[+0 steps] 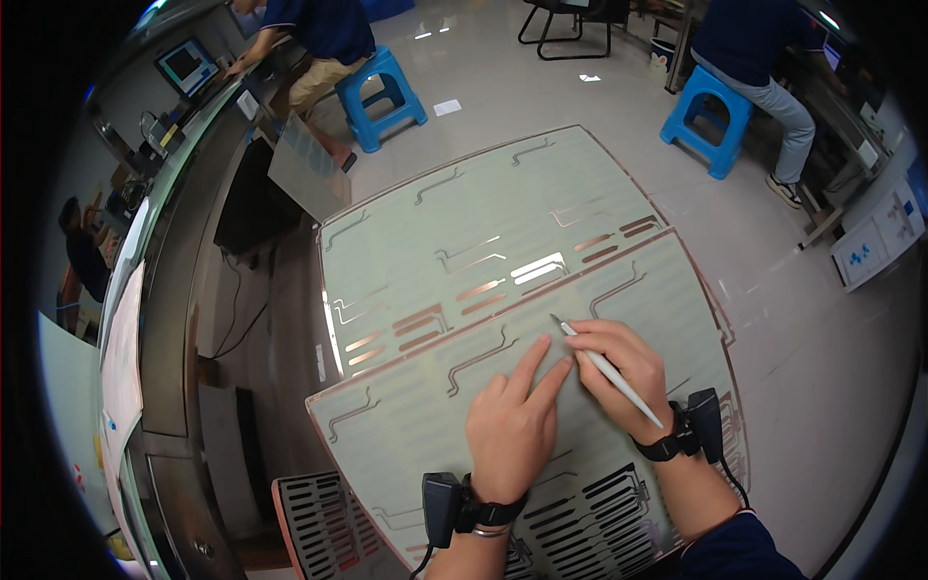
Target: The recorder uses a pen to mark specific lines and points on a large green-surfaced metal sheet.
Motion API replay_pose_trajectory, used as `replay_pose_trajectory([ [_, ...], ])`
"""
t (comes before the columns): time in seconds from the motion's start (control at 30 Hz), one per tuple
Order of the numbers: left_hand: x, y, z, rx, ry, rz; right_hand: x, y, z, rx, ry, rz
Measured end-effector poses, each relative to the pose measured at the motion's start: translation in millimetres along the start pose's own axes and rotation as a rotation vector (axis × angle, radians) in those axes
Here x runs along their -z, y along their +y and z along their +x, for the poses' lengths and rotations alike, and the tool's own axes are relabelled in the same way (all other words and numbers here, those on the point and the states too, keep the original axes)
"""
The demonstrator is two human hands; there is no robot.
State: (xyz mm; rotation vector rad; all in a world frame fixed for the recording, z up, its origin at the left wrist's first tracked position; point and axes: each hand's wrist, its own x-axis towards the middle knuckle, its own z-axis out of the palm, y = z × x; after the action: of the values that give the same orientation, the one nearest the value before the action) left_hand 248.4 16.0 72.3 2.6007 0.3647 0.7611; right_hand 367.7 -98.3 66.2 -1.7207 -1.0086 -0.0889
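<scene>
Shiny pale floor (580,97), long metal-sided counter (164,387) down the left, two seated people (324,29) at the back: one on the left blue stool (377,70), one on the right blue stool (710,92). Near board (406,440) lies right in front of the wearer, pale green with dark lines and slots; far board (483,203) sits against its far edge. Left hand (507,425) palm down over near board, holding nothing: index and middle fingers stretched forward, spread in a narrow V, probably to steady the surface beside the working spot. Right hand (619,362) pinches a white pen-like tool (628,391) between thumb and fingers, handle slanting back over the hand, dark pointed end out past the fingertips. Gripped low near the point, likely for fine control. That point is just beyond the left index fingertip, over near board; can't tell from this angle whether it touches. Each wrist carries a strapped black box (443,510), set on the outer side, which leaves the fingers free. Slotted panel (329,522) at lower left, beside near board's edge, neither hand on it.
</scene>
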Motion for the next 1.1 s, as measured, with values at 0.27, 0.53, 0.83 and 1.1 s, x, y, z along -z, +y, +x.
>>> replay_pose_trajectory([
  [0.27, 2.2, 2.0, 1.3, 0.006, -0.024, -0.002, 8.1, 2.8, -3.2, -0.009, 0.014, -0.063],
  [0.53, 1.9, 0.8, 0.9, 0.005, -0.023, 0.017, 6.3, 4.8, -1.5, 0.022, 0.038, -0.077],
  [0.83, 0.8, -0.1, -0.2, 0.004, -0.028, 0.011, 5.0, 5.4, -4.1, -0.012, 0.1, -0.094],
  [1.1, 1.3, 1.7, 0.7, 0.011, -0.026, 0.012, 1.6, 7.3, 1.1, -0.025, 0.1, -0.088],
])
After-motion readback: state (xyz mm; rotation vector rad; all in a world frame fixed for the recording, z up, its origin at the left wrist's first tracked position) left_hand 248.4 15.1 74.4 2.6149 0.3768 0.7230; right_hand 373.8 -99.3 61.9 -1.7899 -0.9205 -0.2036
